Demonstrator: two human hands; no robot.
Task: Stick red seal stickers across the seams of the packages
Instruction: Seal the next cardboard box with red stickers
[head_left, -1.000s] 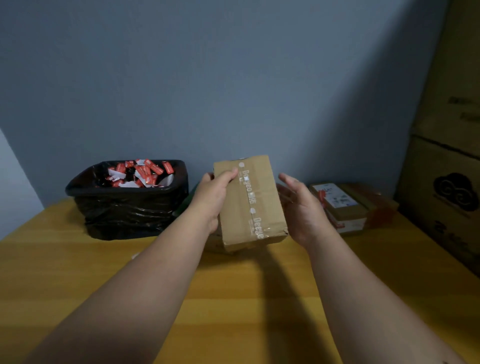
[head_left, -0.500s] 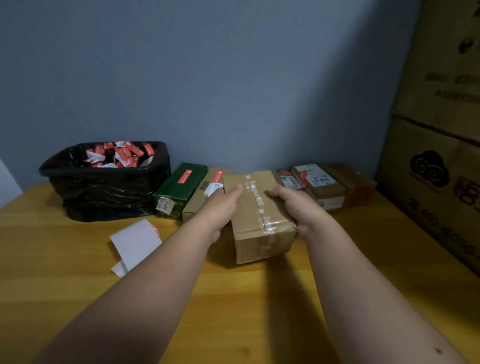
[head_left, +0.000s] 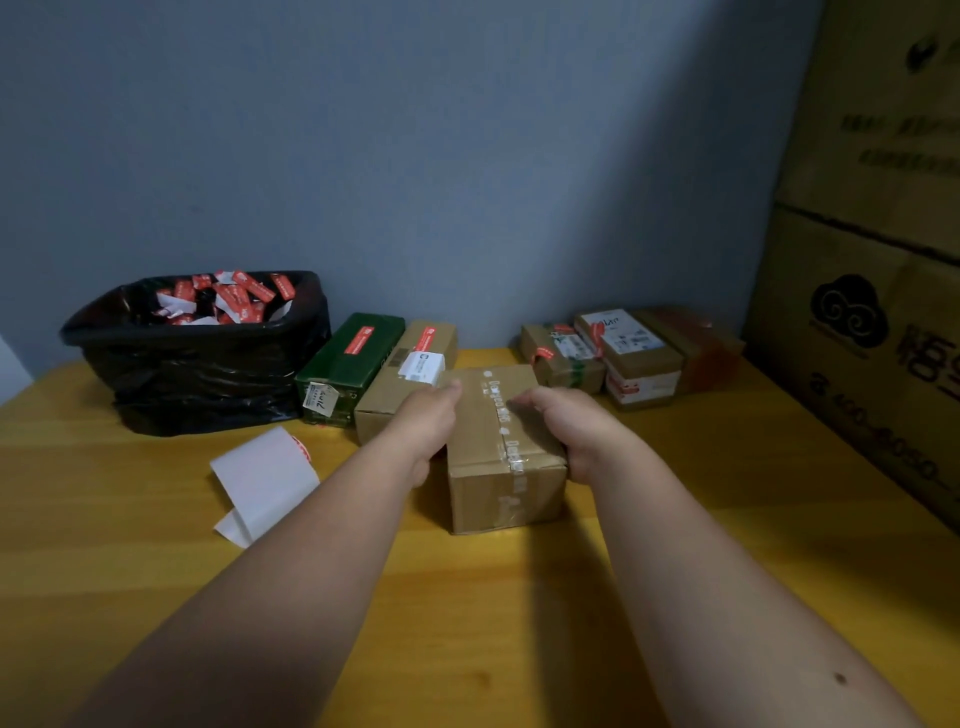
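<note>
We are holding a taped cardboard box (head_left: 501, 447) at frame centre on the yellow tabletop (head_left: 156, 519), open wood lying toward the bottom edge. Packages (head_left: 623, 358) are lining the grey wall; big cartons (head_left: 878, 312) are filling the right. Our left hand (head_left: 431, 415) and right hand (head_left: 566, 426) are gripping the box's sides, forearms stretching forward.

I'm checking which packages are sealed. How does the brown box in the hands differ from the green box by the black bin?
The brown box is plain cardboard; the green box is dark green. The green box carries a red seal sticker on top; the brown box shows only clear printed tape along its seam. The left hand and right hand hold the brown box; the green box stands untouched. Both rest on the wooden table, long side pointing away.
</note>
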